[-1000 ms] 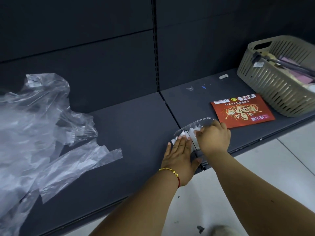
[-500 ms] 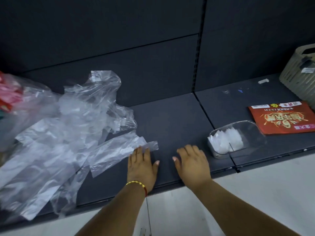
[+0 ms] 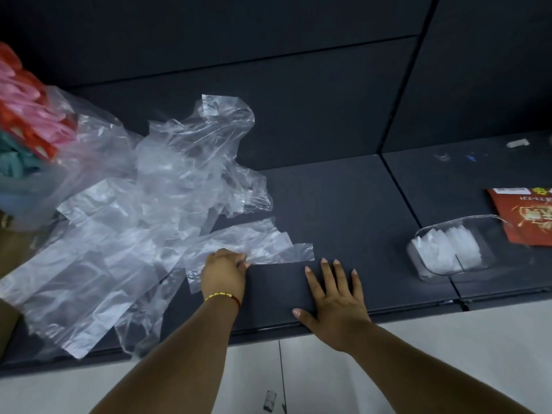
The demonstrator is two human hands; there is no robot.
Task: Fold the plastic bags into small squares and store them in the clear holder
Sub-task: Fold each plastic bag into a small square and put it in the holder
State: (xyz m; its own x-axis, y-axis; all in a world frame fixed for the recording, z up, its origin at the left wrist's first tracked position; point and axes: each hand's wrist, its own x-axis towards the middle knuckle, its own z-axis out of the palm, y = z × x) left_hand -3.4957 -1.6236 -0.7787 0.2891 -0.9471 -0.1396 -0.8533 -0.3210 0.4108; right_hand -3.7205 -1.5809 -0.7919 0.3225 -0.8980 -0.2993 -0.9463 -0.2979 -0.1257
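A loose heap of clear plastic bags [image 3: 143, 204] lies on the left half of the dark shelf [image 3: 343, 204]. One flattened bag [image 3: 268, 243] sticks out to the right from the heap. My left hand [image 3: 224, 271] grips the near edge of that bag with curled fingers. My right hand [image 3: 334, 297] lies flat on the bare shelf, fingers spread, holding nothing. At the right stands the clear holder [image 3: 487, 231], with several folded white bag squares [image 3: 445, 252] inside it.
A red printed packet [image 3: 525, 216] lies behind the holder at the right edge. A bag with pink, red and green items [image 3: 27, 121] sits at the far left. A shelf seam runs just left of the holder. White floor tiles lie below the shelf edge.
Both hands left the holder and moved left along the shelf. My left hand, flat half a second ago, has now closed on the edge of the flattened bag. The view has swung left.
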